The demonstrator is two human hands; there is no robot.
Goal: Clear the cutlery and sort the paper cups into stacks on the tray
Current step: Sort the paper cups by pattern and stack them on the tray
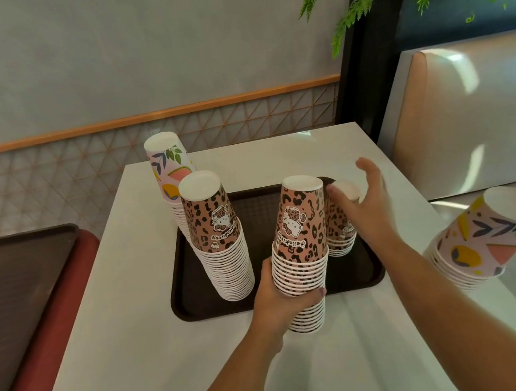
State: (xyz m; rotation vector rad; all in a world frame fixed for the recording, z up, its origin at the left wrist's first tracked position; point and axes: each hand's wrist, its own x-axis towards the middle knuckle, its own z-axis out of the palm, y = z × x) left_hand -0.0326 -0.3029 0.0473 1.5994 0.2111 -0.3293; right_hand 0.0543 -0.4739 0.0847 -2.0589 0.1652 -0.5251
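The head view shows the left hand (281, 301) wrapped around a leopard-print cup stack (301, 255) at the near edge of the tray (199, 306), while the right hand (364, 203) reaches, fingers spread, for a shorter leopard stack (343, 233) just behind it on the tray. The held stack looks top-heavy, so a bump from the right forearm could topple it, I judge. That forearm hides part of the short stack, and no cutlery is visible.

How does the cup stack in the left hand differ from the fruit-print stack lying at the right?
The held stack has a leopard print; the fruit-print stack shows leaves and fruit. The held stack is upright, gripped by the left hand; the fruit-print stack lies tilted, untouched, off the tray. Both are nested, bottoms up.
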